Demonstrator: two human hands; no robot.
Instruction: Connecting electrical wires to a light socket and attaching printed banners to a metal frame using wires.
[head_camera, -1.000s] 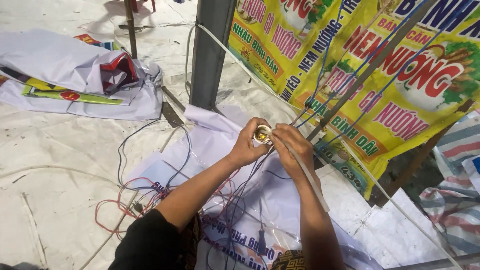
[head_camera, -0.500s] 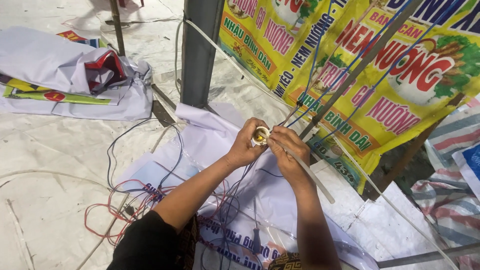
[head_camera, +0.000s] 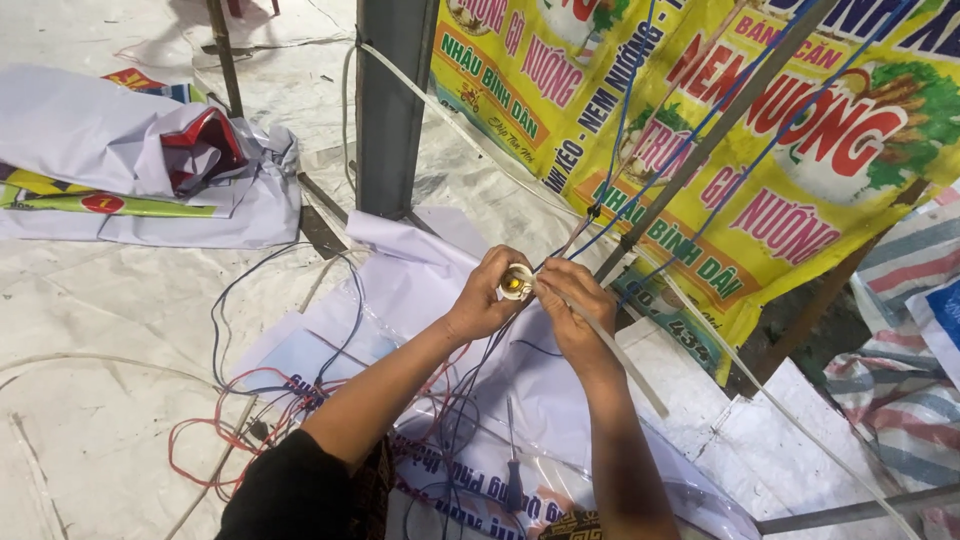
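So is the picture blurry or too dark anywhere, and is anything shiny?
Head view: the light is soft and even, with no hard shadows; the left hand and right hand look sharp, and the small brass-centred fitting between them glints a little; the yellow banner is bright and clear; the gap under it at the right is dim.

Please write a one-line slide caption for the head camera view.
Left hand holds a small round white lamp socket, right hand touching it, above tangled red and blue wires.

Left hand (head_camera: 482, 300) and right hand (head_camera: 572, 305) grip small white lamp socket (head_camera: 516, 283); blue wires (head_camera: 640, 120), yellow banner (head_camera: 700, 150) behind.
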